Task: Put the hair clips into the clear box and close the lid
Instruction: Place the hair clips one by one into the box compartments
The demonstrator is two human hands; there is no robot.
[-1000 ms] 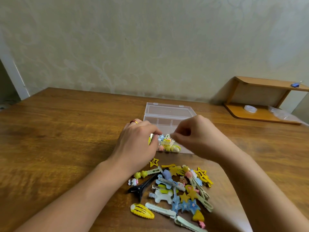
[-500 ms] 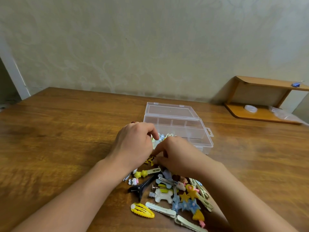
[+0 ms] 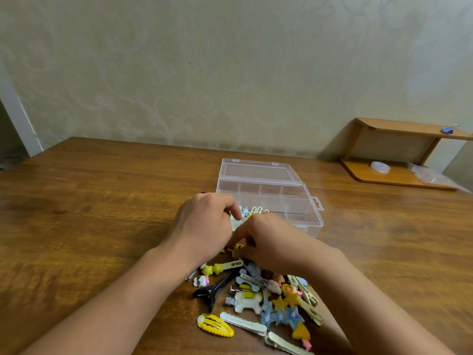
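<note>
The clear box (image 3: 304, 201) stands open on the wooden table, its lid (image 3: 256, 170) laid flat behind it. A few hair clips (image 3: 252, 211) lie in its near-left compartment. My left hand (image 3: 204, 226) rests curled over the box's near-left corner and hides it. My right hand (image 3: 271, 242) is down at the far edge of the pile of hair clips (image 3: 268, 303), fingertips pinching a yellow star clip (image 3: 236, 248). Several more colourful clips spread toward me, among them a black claw clip (image 3: 212, 290) and a yellow snap clip (image 3: 215, 325).
A small wooden shelf (image 3: 399, 175) sits at the table's far right against the wall, with a tape roll (image 3: 380, 166) and a plastic bag on it. The patterned wall runs along the table's far edge. Bare wood (image 3: 89, 213) lies to the left.
My right hand dropped from above the box's near compartment down to the far edge of the pile, onto the yellow star clip. My left hand stayed at the box corner.
</note>
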